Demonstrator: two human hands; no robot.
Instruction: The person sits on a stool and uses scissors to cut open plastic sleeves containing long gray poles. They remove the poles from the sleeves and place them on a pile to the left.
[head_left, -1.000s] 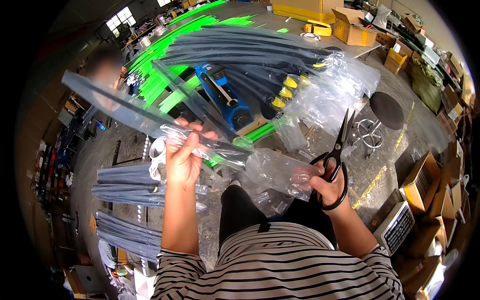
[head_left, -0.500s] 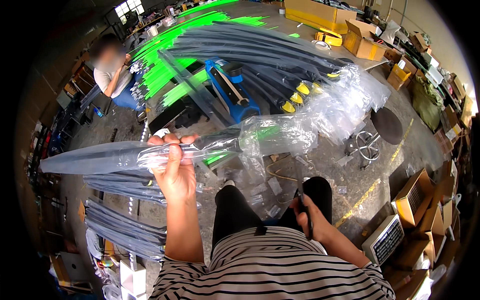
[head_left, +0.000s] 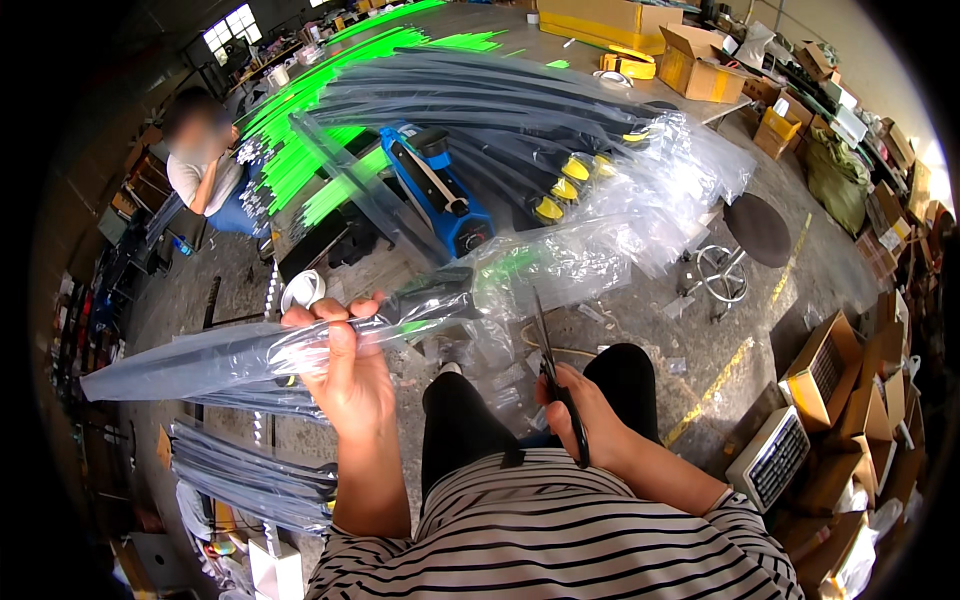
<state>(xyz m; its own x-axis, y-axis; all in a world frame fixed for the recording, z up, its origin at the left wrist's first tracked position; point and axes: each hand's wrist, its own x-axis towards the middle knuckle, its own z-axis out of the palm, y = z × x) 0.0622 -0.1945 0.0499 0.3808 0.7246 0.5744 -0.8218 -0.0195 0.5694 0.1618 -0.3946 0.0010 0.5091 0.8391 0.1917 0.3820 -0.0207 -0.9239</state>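
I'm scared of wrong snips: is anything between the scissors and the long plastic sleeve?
Nothing visible is. The tips of the scissors in the right hand overlap the plastic sleeve in this view; whether they touch, I can't tell. The left hand grips the sleeve farther left, away from the blades.

No text, label, brand or number is legible from where I stand. Any marking around the dial on the blue machine is too small to read; the pale patch on a carton at the far right is likewise unreadable.
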